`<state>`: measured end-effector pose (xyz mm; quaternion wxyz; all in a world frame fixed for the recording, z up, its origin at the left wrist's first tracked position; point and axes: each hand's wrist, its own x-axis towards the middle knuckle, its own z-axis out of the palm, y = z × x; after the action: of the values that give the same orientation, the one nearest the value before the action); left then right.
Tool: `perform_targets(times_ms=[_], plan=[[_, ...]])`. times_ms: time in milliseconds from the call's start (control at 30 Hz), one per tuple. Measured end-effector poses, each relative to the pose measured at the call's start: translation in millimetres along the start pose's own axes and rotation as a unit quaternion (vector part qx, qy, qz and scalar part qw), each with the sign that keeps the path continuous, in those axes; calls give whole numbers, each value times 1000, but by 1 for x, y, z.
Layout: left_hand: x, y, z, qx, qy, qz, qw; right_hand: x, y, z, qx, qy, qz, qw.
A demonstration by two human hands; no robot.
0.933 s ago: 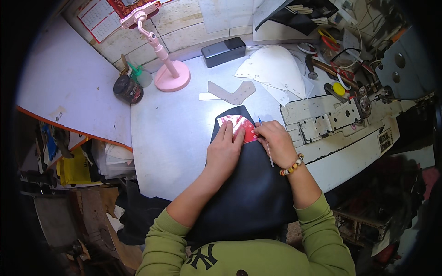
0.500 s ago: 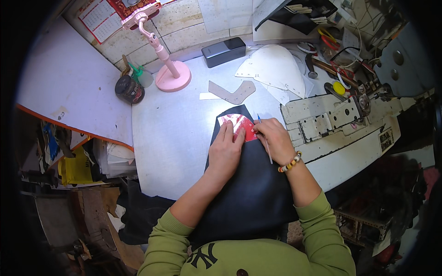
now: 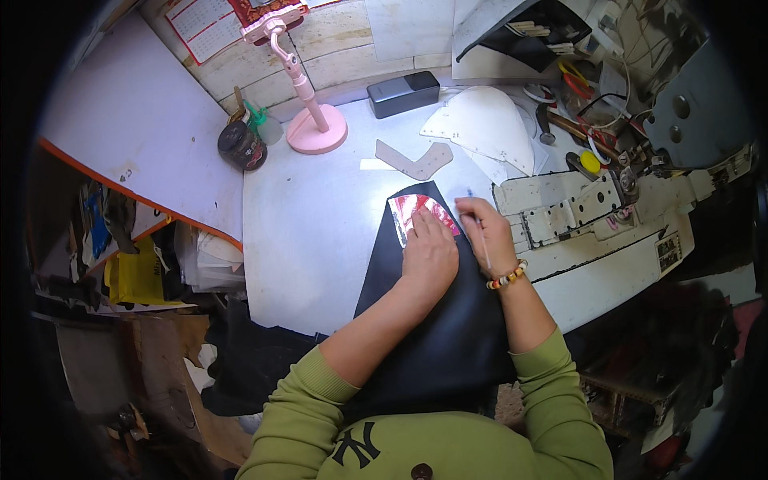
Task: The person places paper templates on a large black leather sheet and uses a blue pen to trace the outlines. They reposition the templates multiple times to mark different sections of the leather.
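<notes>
A black leather-like sheet point(image 3: 460, 336) hangs over the near edge of the worktable and reaches up to my lap. On its far end lies a shiny red piece with a curved top edge point(image 3: 405, 210). My left hand point(image 3: 430, 254) rests on that piece with its fingers stretched out, pressing it against the black sheet. Just right of the sheet's edge, my right hand point(image 3: 490, 238) grips a slim pale pen point(image 3: 486, 256), its blurred blue end pointing away from me. The fingers cover part of the pen.
A sewing machine point(image 3: 560, 210) is set into the table at right. Beyond my hands lie a grey bent template point(image 3: 414, 162) and white curved pattern pieces point(image 3: 482, 124). A pink stand point(image 3: 318, 132), a black box point(image 3: 403, 94) and a dark jar point(image 3: 242, 147) stand farther back.
My left hand has slid right across the red piece. My right hand has pulled slightly away from its edge, still with the pen. The whole view has shifted a little.
</notes>
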<state>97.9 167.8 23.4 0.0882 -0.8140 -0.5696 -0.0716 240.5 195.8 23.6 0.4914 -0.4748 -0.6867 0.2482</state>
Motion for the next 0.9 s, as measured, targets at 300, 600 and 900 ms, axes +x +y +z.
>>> perform_targets(times_ms=[300, 600, 900], plan=[[-15, 2, 2, -133, 32, -10, 991, -5, 6, -3, 50, 39, 101, 993], [-13, -21, 7, -205, 162, -31, 965, 1, -3, 2, -106, -77, -74, 989], [0, -41, 13, -323, 186, -2, 928, 1, -6, -1, -91, -100, -57, 989]])
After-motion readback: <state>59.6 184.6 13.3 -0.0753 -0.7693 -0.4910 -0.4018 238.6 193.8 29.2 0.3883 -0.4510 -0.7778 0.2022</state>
